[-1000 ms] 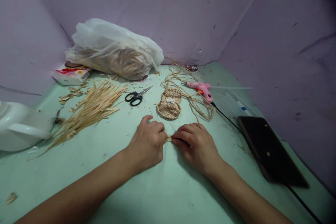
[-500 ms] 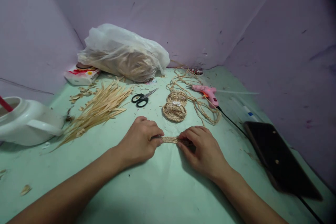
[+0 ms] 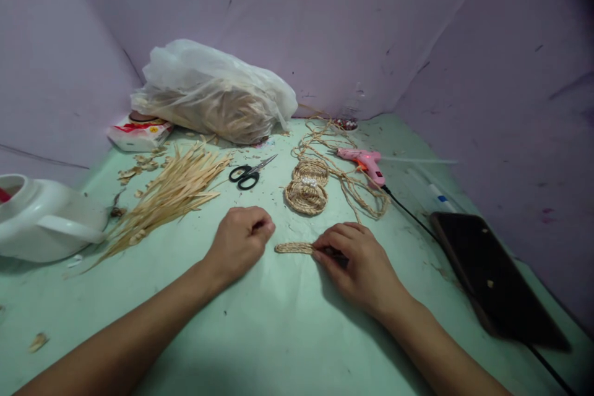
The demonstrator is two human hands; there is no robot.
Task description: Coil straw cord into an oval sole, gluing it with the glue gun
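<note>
A flat strip of braided straw cord [image 3: 294, 248] lies near the middle of the green table, its rounded left end showing. My right hand [image 3: 355, 260] pinches the strip's right part between thumb and fingers, which hide that end. Just left of the strip, apart from it, my left hand [image 3: 241, 240] is curled with thumb against fingers, nothing visible in it. Beyond the hands sits a bow-like piece of coiled cord [image 3: 306, 195] with a whitish band at its waist. Black-handled scissors [image 3: 248, 177] lie to its left.
A pink glue gun [image 3: 364, 161] with a cable lies right of loose cord [image 3: 343, 182]. A dark phone [image 3: 496, 284] is at the right. On the left are a straw bundle [image 3: 176, 189] and a white jug [image 3: 51, 216]. A plastic bag [image 3: 213, 93] stands against the wall.
My left hand has let go of the braided strip and drawn slightly left, uncovering its rounded end. My right hand keeps its pinch. The view has shifted a little.
</note>
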